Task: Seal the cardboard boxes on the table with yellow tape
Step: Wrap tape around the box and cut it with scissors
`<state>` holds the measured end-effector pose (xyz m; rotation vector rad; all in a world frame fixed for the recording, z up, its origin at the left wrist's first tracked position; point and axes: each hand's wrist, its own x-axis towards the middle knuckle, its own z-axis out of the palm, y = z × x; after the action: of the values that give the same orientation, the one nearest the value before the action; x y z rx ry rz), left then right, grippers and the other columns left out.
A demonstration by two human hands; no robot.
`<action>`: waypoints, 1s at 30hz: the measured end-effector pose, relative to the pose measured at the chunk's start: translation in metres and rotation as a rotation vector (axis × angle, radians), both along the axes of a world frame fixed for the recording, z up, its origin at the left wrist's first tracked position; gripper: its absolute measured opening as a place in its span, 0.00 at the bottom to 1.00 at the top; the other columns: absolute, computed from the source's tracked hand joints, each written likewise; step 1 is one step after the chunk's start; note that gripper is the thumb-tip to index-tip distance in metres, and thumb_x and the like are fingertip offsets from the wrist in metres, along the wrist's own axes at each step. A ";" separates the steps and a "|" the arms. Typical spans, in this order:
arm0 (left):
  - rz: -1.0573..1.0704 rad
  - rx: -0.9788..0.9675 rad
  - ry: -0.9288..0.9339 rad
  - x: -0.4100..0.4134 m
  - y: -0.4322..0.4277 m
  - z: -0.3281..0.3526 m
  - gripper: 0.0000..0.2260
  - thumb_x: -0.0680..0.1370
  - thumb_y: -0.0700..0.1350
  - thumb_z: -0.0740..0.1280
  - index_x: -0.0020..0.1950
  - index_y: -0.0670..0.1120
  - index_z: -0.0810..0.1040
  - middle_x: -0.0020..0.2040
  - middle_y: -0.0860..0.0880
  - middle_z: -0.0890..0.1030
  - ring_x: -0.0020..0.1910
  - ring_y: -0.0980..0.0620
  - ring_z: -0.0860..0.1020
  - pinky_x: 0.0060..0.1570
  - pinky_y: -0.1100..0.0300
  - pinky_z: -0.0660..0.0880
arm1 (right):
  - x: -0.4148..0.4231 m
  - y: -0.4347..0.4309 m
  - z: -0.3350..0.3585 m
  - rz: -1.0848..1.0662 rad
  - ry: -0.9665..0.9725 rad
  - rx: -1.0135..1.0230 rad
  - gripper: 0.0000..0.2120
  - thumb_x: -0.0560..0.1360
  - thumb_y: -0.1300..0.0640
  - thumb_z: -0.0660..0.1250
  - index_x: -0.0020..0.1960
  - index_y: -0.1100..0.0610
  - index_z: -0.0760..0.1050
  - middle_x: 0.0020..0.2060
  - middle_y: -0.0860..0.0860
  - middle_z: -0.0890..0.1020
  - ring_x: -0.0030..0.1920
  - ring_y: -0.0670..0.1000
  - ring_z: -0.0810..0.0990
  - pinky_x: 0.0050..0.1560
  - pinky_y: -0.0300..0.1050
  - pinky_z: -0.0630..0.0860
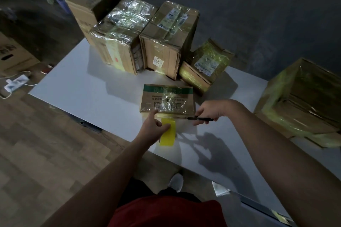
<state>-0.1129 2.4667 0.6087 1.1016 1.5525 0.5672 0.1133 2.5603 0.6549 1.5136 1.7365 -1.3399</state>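
A small cardboard box [167,100] with a green band lies on the white table [92,94], its top covered in shiny tape. My left hand [154,128] grips a yellow tape roll [167,134] just in front of the box, with the index finger stretched out to the box's near edge. My right hand [210,111] holds dark-handled scissors [188,117], whose blades point left along the box's near edge, over the tape stretched between roll and box.
Several taped cardboard boxes [162,42] stand in a row behind the small box. A larger open box [302,101] sits at the table's right end. Another box [13,55] and a power strip [15,82] lie on the wooden floor at left.
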 end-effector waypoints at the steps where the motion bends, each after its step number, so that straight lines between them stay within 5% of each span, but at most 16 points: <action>1: 0.001 0.009 0.003 0.001 -0.001 -0.001 0.30 0.76 0.40 0.70 0.74 0.45 0.61 0.39 0.43 0.74 0.33 0.52 0.73 0.26 0.64 0.73 | -0.002 0.001 0.000 -0.001 0.000 -0.001 0.19 0.70 0.41 0.72 0.54 0.54 0.81 0.35 0.48 0.79 0.38 0.46 0.73 0.36 0.39 0.67; 8: -0.046 -0.008 0.016 -0.003 0.003 -0.004 0.36 0.76 0.43 0.71 0.79 0.46 0.54 0.42 0.44 0.75 0.38 0.52 0.74 0.38 0.58 0.74 | -0.014 0.007 0.004 0.001 -0.009 -0.014 0.17 0.70 0.43 0.73 0.51 0.55 0.80 0.35 0.48 0.80 0.37 0.45 0.74 0.36 0.38 0.68; 25: -0.168 -0.055 0.068 -0.007 0.007 0.006 0.38 0.77 0.42 0.70 0.79 0.45 0.50 0.44 0.43 0.75 0.35 0.54 0.73 0.32 0.65 0.71 | -0.015 0.003 0.002 0.040 0.028 0.076 0.14 0.69 0.42 0.74 0.47 0.49 0.79 0.33 0.47 0.79 0.28 0.42 0.71 0.26 0.34 0.65; 30: -0.180 -0.061 0.081 -0.007 0.007 0.007 0.38 0.77 0.41 0.70 0.79 0.44 0.50 0.45 0.41 0.75 0.34 0.53 0.72 0.31 0.64 0.70 | -0.015 0.001 -0.004 0.044 0.046 0.075 0.15 0.66 0.42 0.77 0.44 0.50 0.80 0.33 0.50 0.80 0.33 0.47 0.73 0.30 0.38 0.67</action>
<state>-0.1202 2.4735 0.6155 1.2160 1.5107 0.3551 0.0981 2.5614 0.6506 1.4869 1.8567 -1.3102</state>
